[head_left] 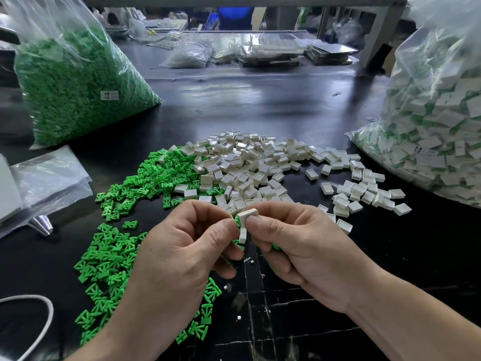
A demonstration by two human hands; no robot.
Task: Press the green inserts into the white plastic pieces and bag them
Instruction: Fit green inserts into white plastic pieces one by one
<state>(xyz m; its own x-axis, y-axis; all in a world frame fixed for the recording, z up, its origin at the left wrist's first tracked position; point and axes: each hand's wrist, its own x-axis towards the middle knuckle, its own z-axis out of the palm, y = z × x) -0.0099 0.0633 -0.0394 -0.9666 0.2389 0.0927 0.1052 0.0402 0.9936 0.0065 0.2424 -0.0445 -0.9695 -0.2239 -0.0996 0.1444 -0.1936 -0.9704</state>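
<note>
Both hands meet over the black table near its front. My right hand (294, 246) pinches a white plastic piece (247, 214) between thumb and forefinger, with a green insert (237, 220) showing at its left side. My left hand (187, 246) pinches the same assembly from the left, and a second white piece (242, 235) stands just below between the fingertips. More green shows under my right fingers. A heap of loose white pieces (260, 165) lies beyond the hands. Loose green inserts (109, 256) spread to the left.
A big clear bag of green inserts (78, 82) stands at the far left. A big clear bag of assembled white-and-green pieces (437, 131) stands at the right. Empty flat plastic bags (44, 183) lie at the left edge, a white cord (44, 321) at the bottom left.
</note>
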